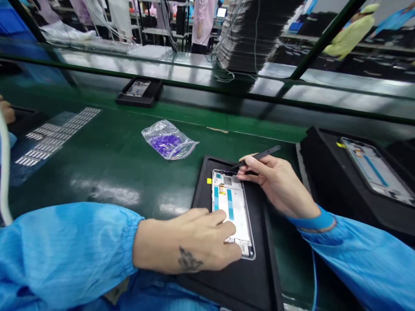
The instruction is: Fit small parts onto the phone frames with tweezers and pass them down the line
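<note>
A phone frame (239,216), silvery inside with blue strips and a yellow tab at its left edge, lies in a black foam tray (259,259). My left hand (194,242) is over the lower left of the frame, fingers bent and pressing on it; the fingertips are partly hidden. With my right hand (275,179) I pinch dark tweezers (267,152) near the frame's top end. Their tip points left to the top edge of the frame. Whether the tip grips anything is too small to tell.
A clear bag of small purple parts (167,144) lies on the green table (123,160). Sheets of white pieces (61,134) are at left, near another person's hand (6,110). Another tray (139,91) stands behind. Stacked trays at right hold a second phone frame (376,168).
</note>
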Motion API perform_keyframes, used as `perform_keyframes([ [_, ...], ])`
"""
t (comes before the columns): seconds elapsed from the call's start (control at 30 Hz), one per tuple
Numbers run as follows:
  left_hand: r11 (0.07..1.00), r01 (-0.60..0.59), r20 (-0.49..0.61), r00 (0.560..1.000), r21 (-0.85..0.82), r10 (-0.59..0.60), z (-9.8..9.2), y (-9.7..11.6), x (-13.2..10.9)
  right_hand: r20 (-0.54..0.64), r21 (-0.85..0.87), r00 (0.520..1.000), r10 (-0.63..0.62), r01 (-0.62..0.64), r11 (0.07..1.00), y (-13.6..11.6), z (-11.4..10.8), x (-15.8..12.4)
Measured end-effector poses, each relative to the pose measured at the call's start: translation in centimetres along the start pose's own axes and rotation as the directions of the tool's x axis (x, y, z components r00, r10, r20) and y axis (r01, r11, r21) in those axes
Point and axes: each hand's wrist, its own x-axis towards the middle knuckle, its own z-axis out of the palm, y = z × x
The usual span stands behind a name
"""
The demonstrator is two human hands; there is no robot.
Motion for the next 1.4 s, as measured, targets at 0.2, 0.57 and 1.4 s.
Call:
perform_keyframes([
  [0.2, 0.999, -0.024, -0.005, 1.0, 0.038, 0.024, -2.0, -0.4, 0.0, -0.029, -0.195, 0.984, -0.176, 0.167, 0.966, 0.7, -0.2, -0.1],
  [0.57, 0.998, -0.027, -0.034, 0.999, -0.056, 0.025, -3.7, -1.0, 0.0, 0.155, -0.513, 0.914, -0.375, 0.399, 0.76, 0.9, 0.0, -0.7],
  [1.4, 0.999, -0.009, -0.023, 1.0, -0.036, 0.009, -4.0, -0.7, -0.1, 0.336, -0.636, 0.813, -0.475, 0.568, 0.522, 1.0, 0.4, -1.4],
])
